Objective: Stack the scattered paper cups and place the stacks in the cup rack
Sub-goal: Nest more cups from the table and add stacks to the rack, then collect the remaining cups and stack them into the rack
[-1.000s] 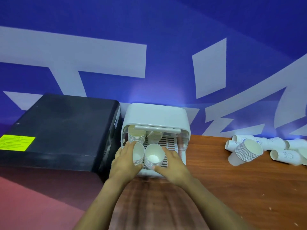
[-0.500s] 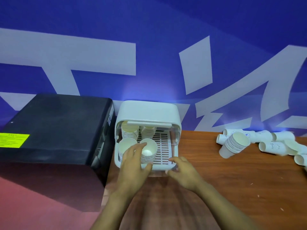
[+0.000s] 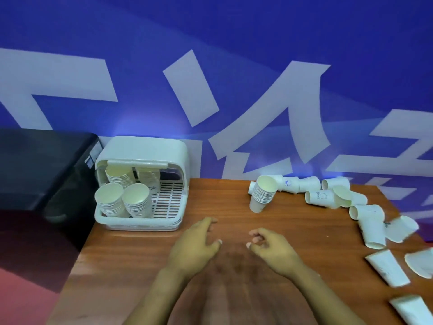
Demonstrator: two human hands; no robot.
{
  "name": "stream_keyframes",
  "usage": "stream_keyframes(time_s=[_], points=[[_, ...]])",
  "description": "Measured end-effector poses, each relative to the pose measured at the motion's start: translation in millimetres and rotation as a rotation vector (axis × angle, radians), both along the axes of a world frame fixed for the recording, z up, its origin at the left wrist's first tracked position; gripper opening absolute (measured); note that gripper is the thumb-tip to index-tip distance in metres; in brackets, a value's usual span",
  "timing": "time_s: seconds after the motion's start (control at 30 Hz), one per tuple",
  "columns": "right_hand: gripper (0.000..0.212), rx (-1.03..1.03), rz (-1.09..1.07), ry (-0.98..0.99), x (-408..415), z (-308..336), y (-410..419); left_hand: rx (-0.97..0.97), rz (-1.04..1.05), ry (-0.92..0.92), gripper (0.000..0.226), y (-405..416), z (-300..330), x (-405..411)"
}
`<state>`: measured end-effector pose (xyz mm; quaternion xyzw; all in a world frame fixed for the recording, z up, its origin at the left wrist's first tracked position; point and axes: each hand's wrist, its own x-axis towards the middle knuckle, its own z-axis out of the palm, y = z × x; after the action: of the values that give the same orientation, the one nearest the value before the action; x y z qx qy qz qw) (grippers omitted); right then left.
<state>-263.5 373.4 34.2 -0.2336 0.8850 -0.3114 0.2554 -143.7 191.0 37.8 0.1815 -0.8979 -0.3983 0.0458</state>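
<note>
Head view — left hand (image 3: 195, 245), right hand (image 3: 271, 248) empty over table (image 3: 145, 259).

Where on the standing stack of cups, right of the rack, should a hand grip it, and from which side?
Grip the stack of cups around its lower body, coming from the front right with the right hand. It stands tilted, mouth up, and loose cups crowd behind it.
</note>
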Motion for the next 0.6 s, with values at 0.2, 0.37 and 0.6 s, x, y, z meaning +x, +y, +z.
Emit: stream_keyframes(time_s=[0.2,0.37,0.6], points=[[0.023,0.003,-0.036,-0.011,-36.1,-5.9,110.3,0.044,-0.005,-0.061,0.047,99.1,-4.5,-33.5],[0.022,-0.027,-0.045,-0.030,-42.4,-7.9,157.1,0.051,-0.057,-0.134,0.048,145.9,-8.7,-44.4],[0.022,0.010,-0.099,0.001,-47.4,-8.5,198.2,0.063,-0.106,-0.126,0.049,171.1,-14.3,-67.7]])
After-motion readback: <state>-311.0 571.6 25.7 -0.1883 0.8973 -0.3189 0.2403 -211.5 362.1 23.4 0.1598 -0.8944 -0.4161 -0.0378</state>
